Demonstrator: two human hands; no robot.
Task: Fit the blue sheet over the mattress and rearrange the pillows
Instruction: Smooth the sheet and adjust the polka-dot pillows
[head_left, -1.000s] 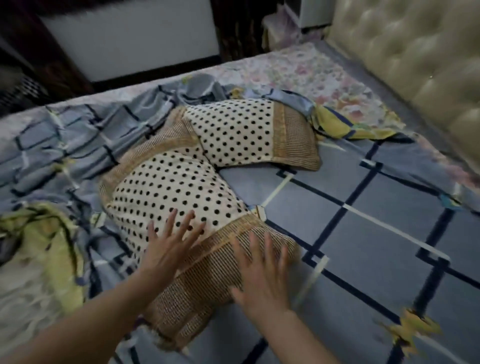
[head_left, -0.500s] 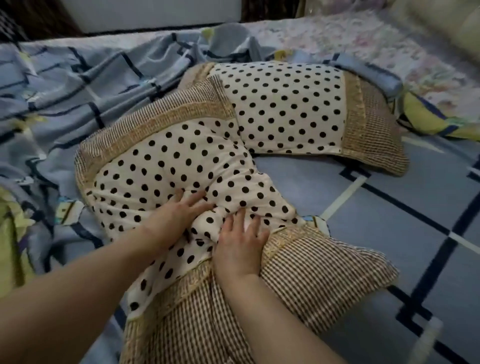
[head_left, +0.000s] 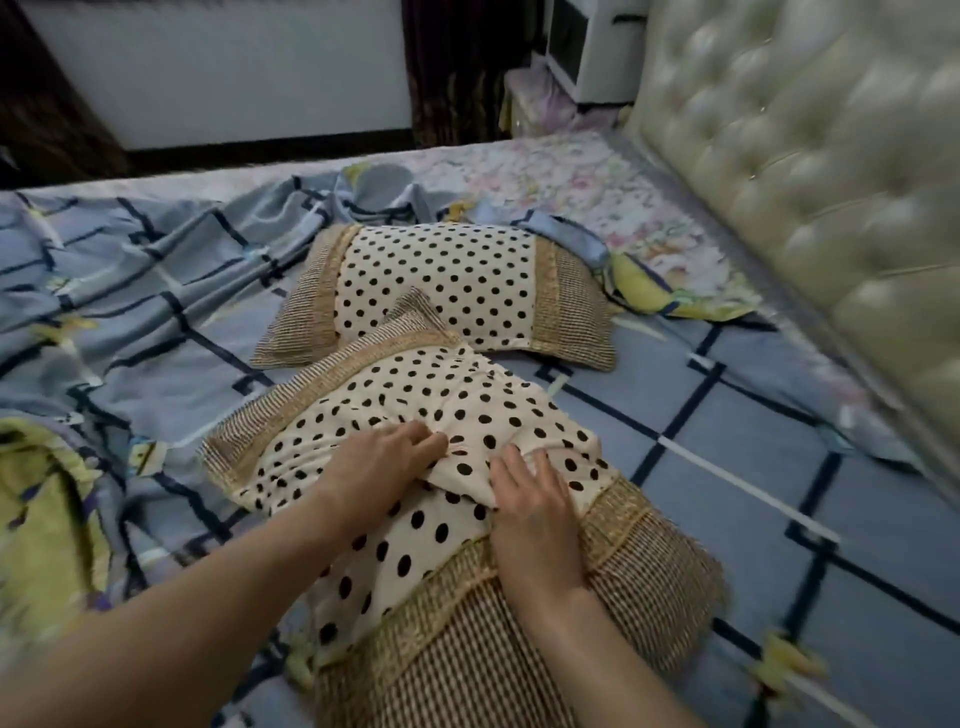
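Note:
Two cream pillows with black dots and brown checked ends lie on the bed. The near pillow (head_left: 415, 405) lies in front of me, its far end overlapping the far pillow (head_left: 457, 275). My left hand (head_left: 379, 467) pinches a bunched fold of the near pillow's cover. My right hand (head_left: 535, 519) grips the same fold from the right. The blue sheet (head_left: 727, 467) with dark grid lines lies flat on the right and rumpled on the left. Bare floral mattress (head_left: 587, 182) shows at the far corner.
A tufted cream headboard (head_left: 810, 182) runs along the right side. A white cabinet (head_left: 587, 47) stands behind the far corner. The sheet's yellow underside (head_left: 47, 519) is folded over at the left edge. A wall and dark curtain lie beyond the bed.
My hands went from hovering open over the near pillow to gripping its cover. The near pillow has been pulled toward me and turned more in line with the far one.

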